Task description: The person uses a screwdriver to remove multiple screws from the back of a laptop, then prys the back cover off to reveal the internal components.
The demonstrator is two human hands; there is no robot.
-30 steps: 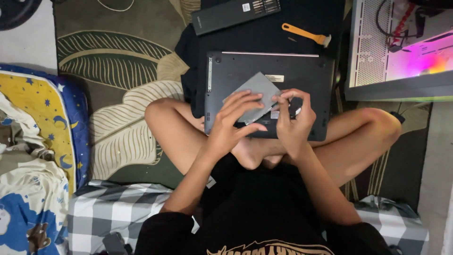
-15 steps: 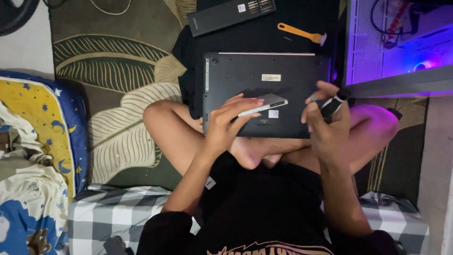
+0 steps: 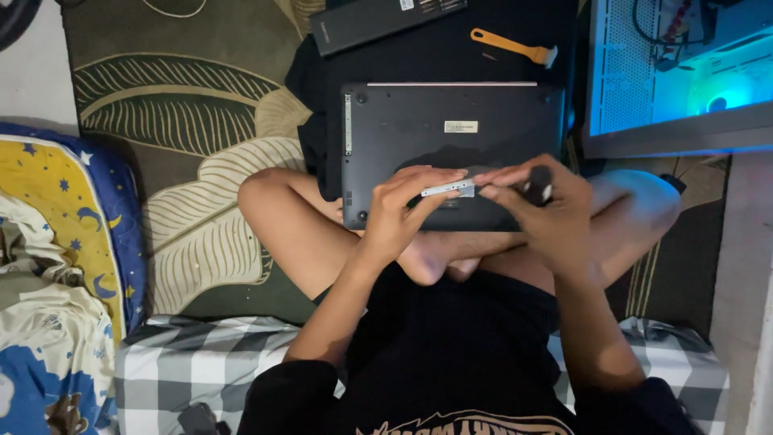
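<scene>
A dark laptop (image 3: 451, 133) lies upside down on a black cloth in front of my crossed legs. My left hand (image 3: 403, 209) holds a thin flat silver drive (image 3: 445, 190) edge-on above the laptop's near edge. My right hand (image 3: 535, 205) meets it from the right, its fingertips touching the drive's right end, and it also grips a small dark tool with a pale tip (image 3: 541, 187). What the tool is exactly stays unclear.
An orange-handled brush (image 3: 515, 46) and a long black box (image 3: 378, 20) lie beyond the laptop. A lit computer case (image 3: 684, 72) stands at the right. A leaf-patterned rug (image 3: 185, 137), a star-print cushion (image 3: 64, 209) and a checked cushion (image 3: 193, 362) surround me.
The drive, flat-side up a second ago, is now turned edge-on. My right hand went out to the right, then came back to the drive holding the small dark tool.
</scene>
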